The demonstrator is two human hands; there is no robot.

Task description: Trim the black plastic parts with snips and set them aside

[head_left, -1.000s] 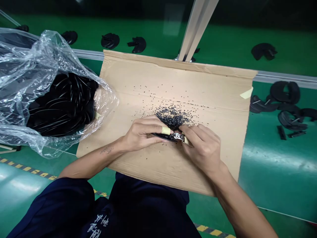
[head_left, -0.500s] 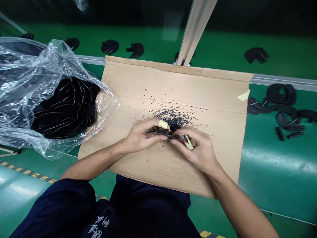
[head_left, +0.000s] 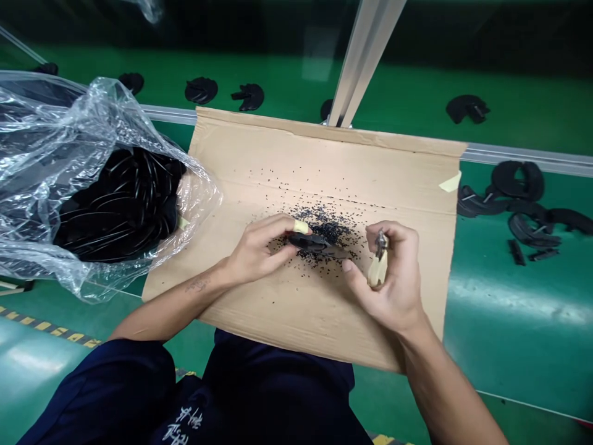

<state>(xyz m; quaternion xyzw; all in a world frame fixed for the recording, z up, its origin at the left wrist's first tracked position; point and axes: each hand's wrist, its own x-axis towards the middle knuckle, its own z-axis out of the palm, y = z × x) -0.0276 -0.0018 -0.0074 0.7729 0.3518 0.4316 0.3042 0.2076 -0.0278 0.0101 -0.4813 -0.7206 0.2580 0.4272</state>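
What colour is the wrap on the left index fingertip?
Pale yellow wrap on the left hand, clearest in the head view.

Glossy green work surface (head_left: 509, 346) with soft glare, silver rail (head_left: 528, 159) crossing it, slanted aluminium post (head_left: 365, 43) rising at the back, yellow-and-black striped tape (head_left: 55, 324) along the near edge, far green belt (head_left: 417, 86) under an unlit dark background.

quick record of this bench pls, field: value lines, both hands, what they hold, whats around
cardboard sheet: lies on the green surface
left hand: pinches a flat black part over the sheet
right hand: grips a small tool with a taped handle, apart from the part
black bits: scattered on the sheet by the hands
plastic bag: at left, holds stacked black pieces
loose black parts: at right on the green surface
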